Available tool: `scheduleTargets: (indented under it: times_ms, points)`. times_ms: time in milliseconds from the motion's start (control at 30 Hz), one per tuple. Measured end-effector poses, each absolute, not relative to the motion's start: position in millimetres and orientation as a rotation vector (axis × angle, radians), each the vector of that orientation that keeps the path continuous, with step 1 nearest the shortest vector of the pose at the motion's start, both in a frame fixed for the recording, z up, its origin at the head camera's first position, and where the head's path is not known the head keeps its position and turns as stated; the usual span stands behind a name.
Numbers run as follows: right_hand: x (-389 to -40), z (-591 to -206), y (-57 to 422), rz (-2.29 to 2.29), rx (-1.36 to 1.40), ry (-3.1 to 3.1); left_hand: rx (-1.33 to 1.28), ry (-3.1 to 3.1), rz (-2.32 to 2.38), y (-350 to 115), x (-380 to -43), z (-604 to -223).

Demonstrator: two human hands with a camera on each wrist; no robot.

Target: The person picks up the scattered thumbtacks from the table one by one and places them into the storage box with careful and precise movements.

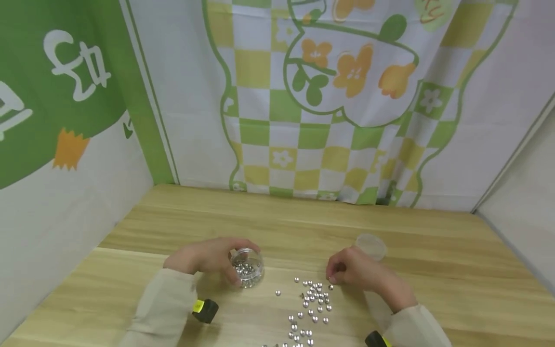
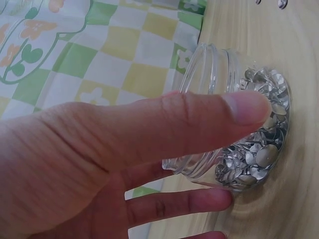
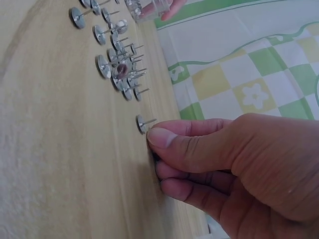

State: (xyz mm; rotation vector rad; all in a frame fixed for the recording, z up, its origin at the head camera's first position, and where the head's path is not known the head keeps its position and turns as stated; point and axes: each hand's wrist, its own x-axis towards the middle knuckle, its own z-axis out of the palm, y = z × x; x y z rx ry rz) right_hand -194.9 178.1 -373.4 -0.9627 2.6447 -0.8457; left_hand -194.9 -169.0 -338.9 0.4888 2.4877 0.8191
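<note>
On the left, my left hand [image 1: 212, 260] holds a small clear jar [image 1: 256, 274] by its sides, the thumb across it in the left wrist view. Silver thumbtacks [image 2: 266, 155] fill its lower part. To the right, my right hand [image 1: 360, 272] is low over the table, thumb and index finger pinching at the rim of a single thumbtack [image 3: 141, 124], its pin pointing up. The other fingers curl beneath. Several loose thumbtacks [image 3: 103, 66] lie between the hands, mostly pins up.
A round clear lid [image 1: 371, 246] lies on the wooden table [image 1: 269, 221] behind the right hand. More loose thumbtacks [image 1: 294, 327] spread toward the near edge of the head view. A patterned curtain [image 1: 312, 135] hangs along the table's back.
</note>
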Motion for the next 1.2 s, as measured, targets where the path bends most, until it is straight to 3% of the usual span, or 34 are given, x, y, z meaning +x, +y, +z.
scheduleTargets:
  times_ms: [533,1200]
  points:
    - [-195.3,-351.8,93.1,-0.932,-1.211,2.723,0.622,2.495,0.865,-143.7,-196.5,-353.1]
    - [-196.1,-358.2,91.2,-1.038,-1.209,2.716,0.628,2.438,0.946,-133.4,-197.6,-352.5]
